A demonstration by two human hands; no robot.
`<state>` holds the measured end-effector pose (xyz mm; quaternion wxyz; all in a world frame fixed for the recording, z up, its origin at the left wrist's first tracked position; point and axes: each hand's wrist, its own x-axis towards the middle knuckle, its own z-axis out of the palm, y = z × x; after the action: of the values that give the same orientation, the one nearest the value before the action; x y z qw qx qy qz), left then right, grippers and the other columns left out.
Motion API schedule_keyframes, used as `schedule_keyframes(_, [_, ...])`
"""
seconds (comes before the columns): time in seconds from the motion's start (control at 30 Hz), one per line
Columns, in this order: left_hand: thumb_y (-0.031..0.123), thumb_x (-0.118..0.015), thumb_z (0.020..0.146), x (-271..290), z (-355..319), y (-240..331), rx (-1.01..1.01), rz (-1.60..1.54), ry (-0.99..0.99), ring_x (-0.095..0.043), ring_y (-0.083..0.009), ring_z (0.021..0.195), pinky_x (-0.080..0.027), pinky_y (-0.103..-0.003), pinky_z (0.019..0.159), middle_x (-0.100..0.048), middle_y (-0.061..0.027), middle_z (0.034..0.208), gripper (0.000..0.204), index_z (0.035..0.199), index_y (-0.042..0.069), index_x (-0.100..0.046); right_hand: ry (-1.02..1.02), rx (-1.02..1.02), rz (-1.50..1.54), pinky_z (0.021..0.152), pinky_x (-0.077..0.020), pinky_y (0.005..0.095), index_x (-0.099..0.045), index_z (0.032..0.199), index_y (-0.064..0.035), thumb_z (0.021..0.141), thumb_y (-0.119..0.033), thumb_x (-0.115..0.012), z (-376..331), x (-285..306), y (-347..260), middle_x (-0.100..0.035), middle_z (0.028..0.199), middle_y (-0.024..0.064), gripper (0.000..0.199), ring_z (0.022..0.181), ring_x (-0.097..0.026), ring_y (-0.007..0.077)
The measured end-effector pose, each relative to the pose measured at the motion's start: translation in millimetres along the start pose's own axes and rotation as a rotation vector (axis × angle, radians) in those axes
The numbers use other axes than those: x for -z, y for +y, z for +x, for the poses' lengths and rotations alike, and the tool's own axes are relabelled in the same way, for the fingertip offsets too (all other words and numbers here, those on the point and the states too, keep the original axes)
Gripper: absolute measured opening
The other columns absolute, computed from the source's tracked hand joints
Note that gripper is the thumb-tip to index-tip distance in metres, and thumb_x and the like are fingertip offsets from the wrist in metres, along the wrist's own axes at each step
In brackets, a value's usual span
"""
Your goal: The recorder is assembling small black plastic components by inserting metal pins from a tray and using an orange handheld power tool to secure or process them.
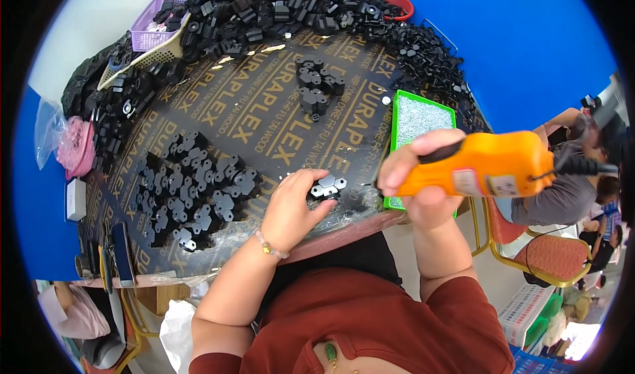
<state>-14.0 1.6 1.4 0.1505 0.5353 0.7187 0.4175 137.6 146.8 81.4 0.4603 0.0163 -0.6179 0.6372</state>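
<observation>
My right hand (428, 205) grips an orange electric screwdriver (493, 162) with a black cord, held above the green tray (395, 119) of small silvery screws (423, 117). Its dark tip points left toward a small black part (329, 187) with several lobes on top. My left hand (294, 205) steadies that part on the table near the front edge, thumb and index finger at its sides. The screwdriver tip is apart from the part. Left of my left hand stands a cluster of similar black parts (192, 182). A smaller group (315, 86) sits farther back.
Loose black pieces (264, 6) are heaped along the table's far side. A purple basket (145, 33), a red bowl (397, 6) and a pink basket (78, 145) stand around the rim. A phone (122, 255) lies at the front left. Other people sit at the right.
</observation>
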Motion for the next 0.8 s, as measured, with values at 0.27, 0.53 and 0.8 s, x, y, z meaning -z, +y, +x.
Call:
schedule_keyframes(0.27, [0.014, -0.082, 0.076, 1, 0, 0, -0.042, 0.006, -0.008, -0.064, -0.0367, 0.105, -0.05, -0.043, 0.093, -0.068, -0.0173, 0.11, 0.048, 0.118, 0.002, -0.062, -0.022, -0.071, 0.073, 0.059, -0.0538, 0.03, -0.052, 0.117, -0.0011, 0.086, -0.042, -0.08, 8, -19, 25, -0.065, 0.078, 0.0104, 0.058, 0.062, -0.062, 0.0176])
schedule_keyframes(0.53, [0.012, -0.082, 0.076, 3, 1, 1, -0.048, -0.003, -0.009, -0.064, -0.0373, 0.104, -0.05, -0.044, 0.091, -0.067, -0.0179, 0.108, 0.047, 0.117, 0.001, -0.062, -0.05, -0.099, 0.071, 0.059, -0.0538, 0.029, -0.051, 0.117, -0.0005, 0.089, -0.037, -0.079, 7, -19, 37, -0.065, 0.079, 0.011, 0.054, 0.063, -0.063, 0.0172])
schedule_keyframes(0.8, [0.012, -0.082, 0.076, 3, 1, 4, -0.037, 0.014, -0.006, -0.064, -0.0383, 0.101, -0.051, -0.044, 0.089, -0.067, -0.0182, 0.106, 0.046, 0.116, 0.001, -0.062, -0.053, -0.199, 0.037, 0.061, -0.0532, 0.0283, -0.05, 0.111, -0.0022, 0.087, -0.007, -0.078, 2, -21, 48, -0.065, 0.08, 0.0112, 0.037, 0.068, -0.065, 0.0178])
